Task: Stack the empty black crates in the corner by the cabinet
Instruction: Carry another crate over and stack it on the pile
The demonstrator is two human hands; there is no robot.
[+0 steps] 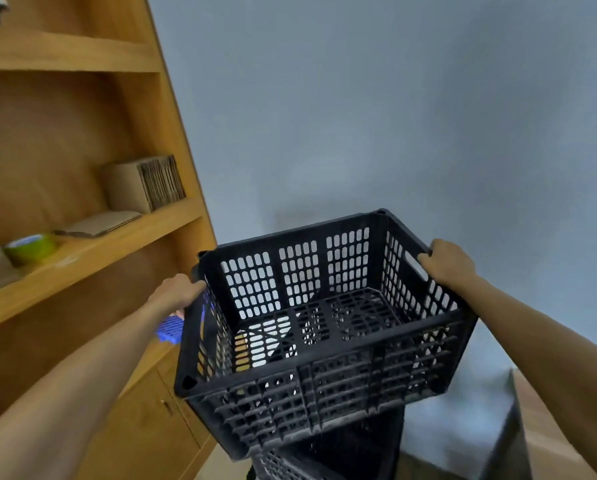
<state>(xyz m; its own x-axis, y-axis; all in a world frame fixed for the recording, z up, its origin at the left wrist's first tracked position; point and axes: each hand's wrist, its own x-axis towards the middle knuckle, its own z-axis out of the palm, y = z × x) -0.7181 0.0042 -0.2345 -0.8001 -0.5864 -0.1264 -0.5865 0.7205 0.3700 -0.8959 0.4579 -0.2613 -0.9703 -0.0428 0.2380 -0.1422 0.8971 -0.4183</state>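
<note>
An empty black slotted crate point(324, 368) hangs in the air in front of me, tilted a little to the right. My left hand point(179, 289) grips its left rim and my right hand point(449, 263) grips the handle slot on its right side. Directly below it stands another black crate point(328, 452), mostly hidden by the one I hold; only its upper part shows at the bottom edge. The wooden cabinet point(92, 237) rises just to the left of both crates.
The cabinet's shelves hold a cardboard stack point(144, 183), flat cardboard point(97, 223) and a green tape roll point(30, 247). A blue plastic item point(170, 329) lies on the cabinet ledge behind my left hand. A grey wall point(394, 116) is behind, a grey box point(470, 427) to the right.
</note>
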